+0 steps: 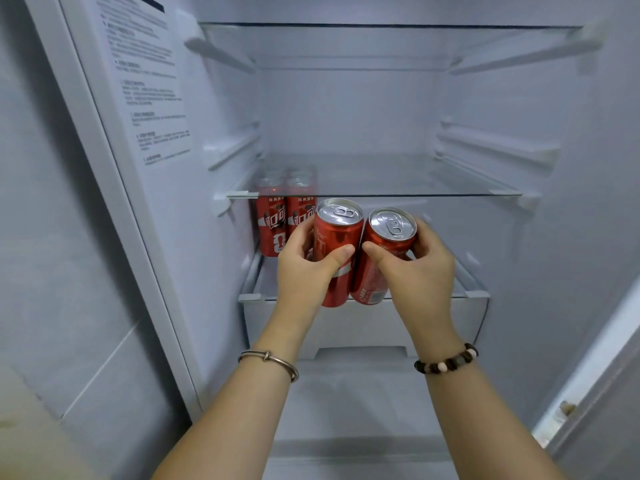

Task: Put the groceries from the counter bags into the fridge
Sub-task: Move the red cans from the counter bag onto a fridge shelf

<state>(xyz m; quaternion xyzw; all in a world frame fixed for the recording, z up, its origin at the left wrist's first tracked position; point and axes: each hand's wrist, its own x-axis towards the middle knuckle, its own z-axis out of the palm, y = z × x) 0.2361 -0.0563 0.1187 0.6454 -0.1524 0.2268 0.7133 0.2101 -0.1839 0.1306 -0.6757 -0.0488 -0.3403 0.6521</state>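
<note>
I look into an open white fridge. My left hand point(306, 268) grips a red soda can point(337, 233), thumb across its front. Beside it my right hand point(420, 271) grips a second red soda can point(379, 258). Both cans are upright, slightly tilted, side by side and touching, held at the front edge of the lower glass shelf point(472, 289). Two more red cans point(285, 220) stand at the back left of that shelf, partly hidden behind my left hand and the middle glass shelf's edge point(415, 195).
A top glass shelf point(381, 26) sits above. A white drawer point(363, 327) lies below the lower shelf. The fridge's left wall bears a printed label point(149, 81). The fridge's right door edge point(588, 375) runs down the right side.
</note>
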